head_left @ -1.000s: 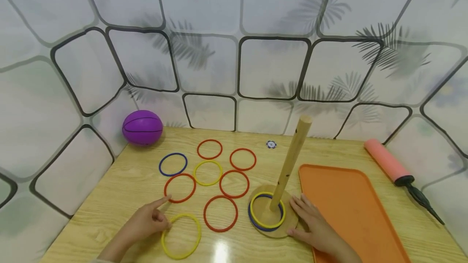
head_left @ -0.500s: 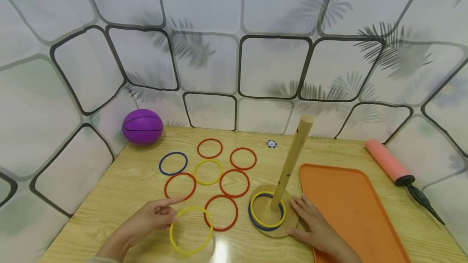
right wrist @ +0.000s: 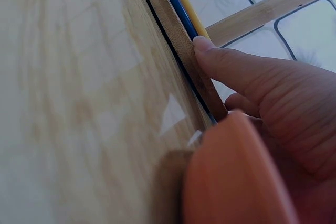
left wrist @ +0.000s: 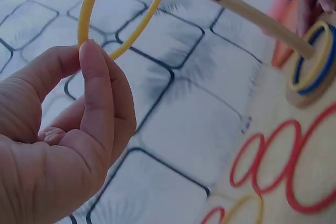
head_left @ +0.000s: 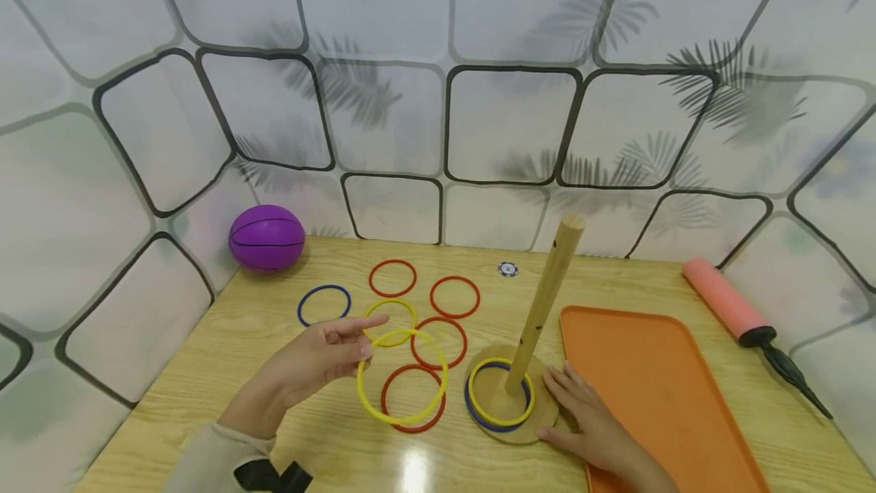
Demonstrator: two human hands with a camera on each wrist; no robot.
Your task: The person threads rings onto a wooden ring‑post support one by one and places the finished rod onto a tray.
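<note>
My left hand (head_left: 325, 360) pinches a yellow ring (left wrist: 86, 14) between thumb and fingers, holding it up over the table; in the head view the ring overlaps a red ring (head_left: 412, 430). A wooden post (head_left: 546, 299) stands upright on a round wooden base (head_left: 523, 438). Around the post's foot lie a yellow ring (head_left: 503, 424) and, under it, a blue ring (head_left: 468, 404). My right hand (head_left: 582, 421) rests at the right edge of the base with its fingers extended, the thumb (right wrist: 210, 48) touching the base's rim.
Several rings lie behind my left hand, including a blue ring (head_left: 299, 309) and a yellow ring (head_left: 414, 314). An orange tray (head_left: 657, 386) is under my right wrist. Farther out are a purple ball (head_left: 267, 238), a poker chip (head_left: 508, 269) and a pink hand pump (head_left: 725, 297).
My left hand has lifted the yellow ring off the table and carried it up and to the right, towards the post. The right hand stays at the base.
</note>
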